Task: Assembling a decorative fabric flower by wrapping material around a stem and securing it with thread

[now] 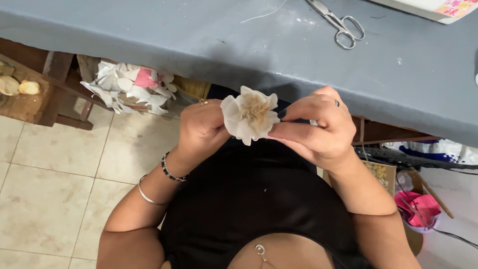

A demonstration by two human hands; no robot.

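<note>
A small cream fabric flower [250, 116] with a frayed tan centre is held between both hands, just below the edge of a grey-covered table [239, 45]. My left hand [200, 128] grips it from the left with fingers curled behind the petals. My right hand [313, 128] pinches its right side, thumb and forefinger on the petals. A beaded bracelet and a thin bangle sit on my left wrist.
Metal scissors [338, 22] lie on the table top at the back right, a loose thread near them. A pile of white and pink fabric scraps [130, 87] sits under the table at left. A container with pink cloth [418, 209] stands at right on the tiled floor.
</note>
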